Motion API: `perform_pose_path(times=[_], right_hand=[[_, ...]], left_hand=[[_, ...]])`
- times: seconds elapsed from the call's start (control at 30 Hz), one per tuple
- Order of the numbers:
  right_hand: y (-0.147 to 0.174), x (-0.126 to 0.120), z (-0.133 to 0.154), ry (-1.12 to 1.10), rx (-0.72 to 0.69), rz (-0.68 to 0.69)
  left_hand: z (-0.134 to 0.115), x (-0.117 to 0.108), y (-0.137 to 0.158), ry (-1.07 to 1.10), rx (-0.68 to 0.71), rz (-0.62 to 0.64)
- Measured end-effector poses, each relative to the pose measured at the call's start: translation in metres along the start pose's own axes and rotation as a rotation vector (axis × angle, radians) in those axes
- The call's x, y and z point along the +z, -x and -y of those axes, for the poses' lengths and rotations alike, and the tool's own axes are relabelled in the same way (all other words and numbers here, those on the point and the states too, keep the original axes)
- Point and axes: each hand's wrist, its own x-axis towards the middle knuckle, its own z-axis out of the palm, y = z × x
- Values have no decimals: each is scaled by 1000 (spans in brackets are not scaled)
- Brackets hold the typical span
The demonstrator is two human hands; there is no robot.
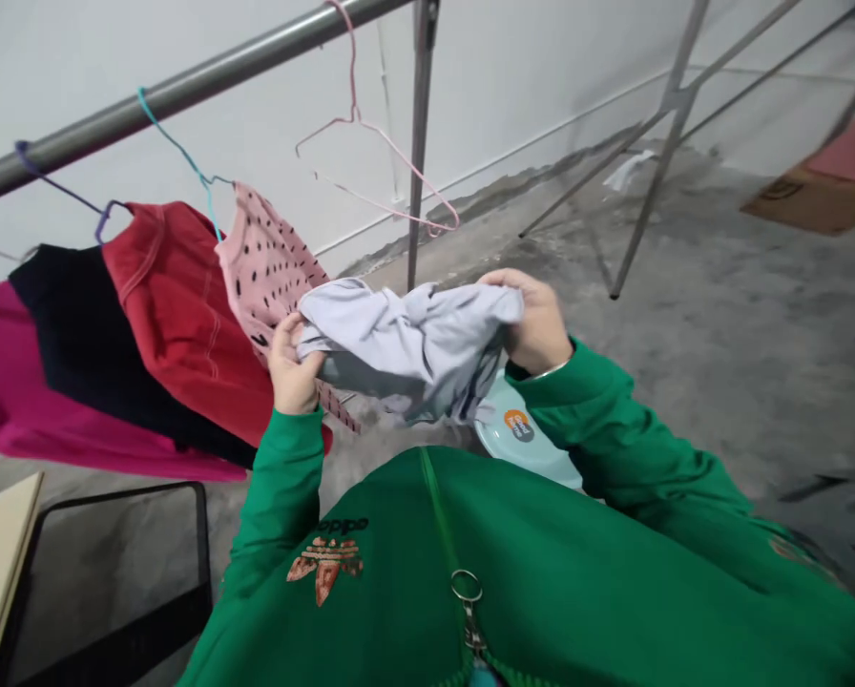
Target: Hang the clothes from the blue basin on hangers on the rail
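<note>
Stretched between my hands is a crumpled, light grey-lilac garment [427, 329], bunched so that its kind does not show. My left hand [295, 367] is closed on its left end, close to a pink top with black spots [266, 253]. The other end is pinched by my right hand [538, 320]. Beyond the garment, a bare pink wire hanger [391, 153] dangles from a metal rail [184, 88]. Below my right hand, a pale blue plastic item with a round orange and grey label [531, 444] is partly hidden by my sleeve.
Left along the rail hang a red garment [184, 296], a black one [98, 334] and a magenta one [48, 410]. A metal post [419, 143] stands beside the pink hanger. Metal legs [656, 181] and a cardboard box [818, 196] are at right; a black frame [202, 544] is lower left.
</note>
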Motion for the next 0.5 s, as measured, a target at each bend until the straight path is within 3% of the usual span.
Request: perform_pose_path(times=[0.1, 0.27, 0.37, 0.5], right_hand=[[-19, 1, 7, -88, 16, -61], [-34, -3, 30, -115, 63, -16], [-33, 0, 46, -112, 75, 82], [-33, 8, 64, -139, 92, 208]], left_hand=[[-5, -24, -4, -6, -20, -197], [-6, -43, 4, -36, -53, -237], [-5, -51, 12, -92, -97, -134], [-2, -68, 18, -140, -187, 166]])
